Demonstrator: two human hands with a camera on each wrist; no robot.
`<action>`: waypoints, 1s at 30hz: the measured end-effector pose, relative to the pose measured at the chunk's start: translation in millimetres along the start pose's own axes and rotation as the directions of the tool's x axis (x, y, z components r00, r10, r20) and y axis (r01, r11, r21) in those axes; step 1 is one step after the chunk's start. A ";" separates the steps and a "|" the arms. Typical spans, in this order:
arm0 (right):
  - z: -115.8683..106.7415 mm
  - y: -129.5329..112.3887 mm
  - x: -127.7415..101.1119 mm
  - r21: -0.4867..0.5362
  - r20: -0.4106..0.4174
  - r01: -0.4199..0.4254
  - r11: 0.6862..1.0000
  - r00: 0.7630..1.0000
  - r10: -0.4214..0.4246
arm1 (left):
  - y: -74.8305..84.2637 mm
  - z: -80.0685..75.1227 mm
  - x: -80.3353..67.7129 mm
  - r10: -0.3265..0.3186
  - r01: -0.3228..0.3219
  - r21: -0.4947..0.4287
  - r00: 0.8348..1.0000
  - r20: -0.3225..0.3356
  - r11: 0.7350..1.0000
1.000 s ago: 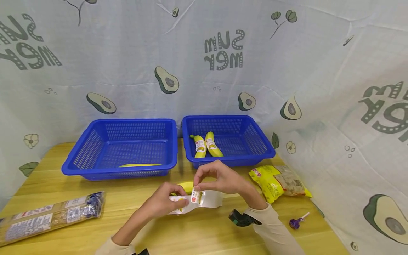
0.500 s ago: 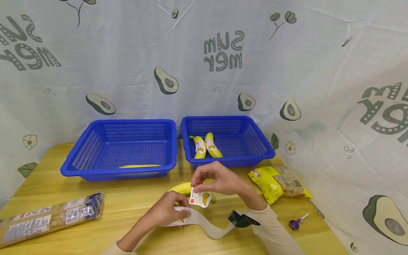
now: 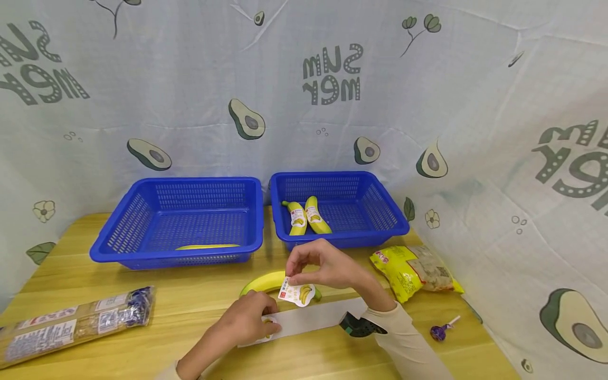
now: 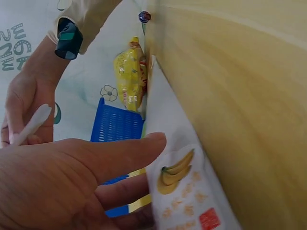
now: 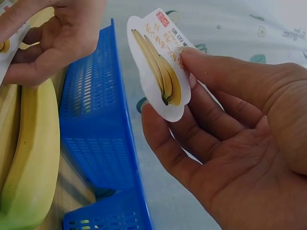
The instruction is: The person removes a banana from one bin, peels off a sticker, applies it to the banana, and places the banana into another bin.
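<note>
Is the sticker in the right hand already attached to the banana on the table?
No, the right wrist view shows the right hand pinching the sticker clear of the banana.

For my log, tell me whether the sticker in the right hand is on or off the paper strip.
Off: the right hand pinches the sticker clear of the strip, as both wrist views show.

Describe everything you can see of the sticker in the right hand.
The sticker looks like thin white paper, wavy-edged around a printed yellow banana bunch, with orange and dark characters and a red block beside it. The right hand pinches it near the characters, holding it in the air, tilted, apart from the white strip.
</note>
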State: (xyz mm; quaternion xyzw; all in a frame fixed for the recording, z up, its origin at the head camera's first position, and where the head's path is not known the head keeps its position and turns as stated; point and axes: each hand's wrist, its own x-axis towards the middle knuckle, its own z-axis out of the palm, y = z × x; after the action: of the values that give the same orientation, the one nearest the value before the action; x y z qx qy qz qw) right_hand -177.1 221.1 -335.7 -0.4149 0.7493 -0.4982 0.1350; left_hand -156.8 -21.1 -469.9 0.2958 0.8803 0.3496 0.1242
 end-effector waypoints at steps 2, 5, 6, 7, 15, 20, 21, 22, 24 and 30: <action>0.4 1.0 0.7 0.002 0.009 -0.001 1.000 1.000 0.001 | 7.2 -5.0 -3.2 -0.007 0.007 0.033 1.000 0.002 0.999; 1.4 3.6 1.4 0.002 0.022 -0.011 1.000 1.000 0.011 | 26.5 -17.6 -10.3 -0.027 0.027 0.061 1.000 -0.004 0.998; 2.0 4.8 1.7 -0.002 0.028 -0.014 1.000 0.999 0.014 | 35.6 -23.4 -13.9 -0.033 0.034 0.065 0.999 -0.009 0.997; 2.6 5.9 2.1 -0.005 0.033 -0.018 1.000 0.999 0.019 | 41.8 -27.7 -16.1 -0.035 0.036 0.073 0.999 -0.008 0.997; 8.7 11.5 5.8 -0.036 0.042 -0.003 0.999 0.999 0.004 | 61.7 -62.1 -24.7 0.109 -0.095 -0.200 0.992 0.061 0.975; 12.6 13.9 6.6 -0.065 -0.015 -0.041 0.997 0.999 0.041 | 60.8 -66.0 -18.8 0.170 -0.159 -0.446 0.985 -0.014 0.881; 13.2 13.9 6.9 -0.070 -0.025 -0.049 0.996 0.999 0.048 | 60.9 -64.7 -17.6 0.164 -0.159 -0.476 0.986 -0.032 0.865; 13.8 13.6 7.1 -0.071 -0.033 -0.060 0.996 0.998 0.057 | 61.1 -63.1 -16.6 0.149 -0.152 -0.503 0.988 -0.045 0.851; 14.6 12.9 7.5 -0.069 -0.041 -0.074 0.995 0.997 0.072 | 61.2 -60.0 -15.0 0.121 -0.133 -0.555 0.991 -0.059 0.821; 11.6 10.6 8.6 -0.127 -0.073 -0.128 0.984 0.990 0.119 | 57.9 -62.4 -13.8 0.017 -0.087 -0.604 0.992 -0.121 0.793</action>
State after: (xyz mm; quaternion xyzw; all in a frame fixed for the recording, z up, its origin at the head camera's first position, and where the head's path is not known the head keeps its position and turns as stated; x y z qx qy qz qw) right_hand -180.4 208.9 -348.4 -0.3589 0.8088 -0.4518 0.1136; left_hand -147.2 -29.7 -384.6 0.2447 0.7185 0.6325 0.1543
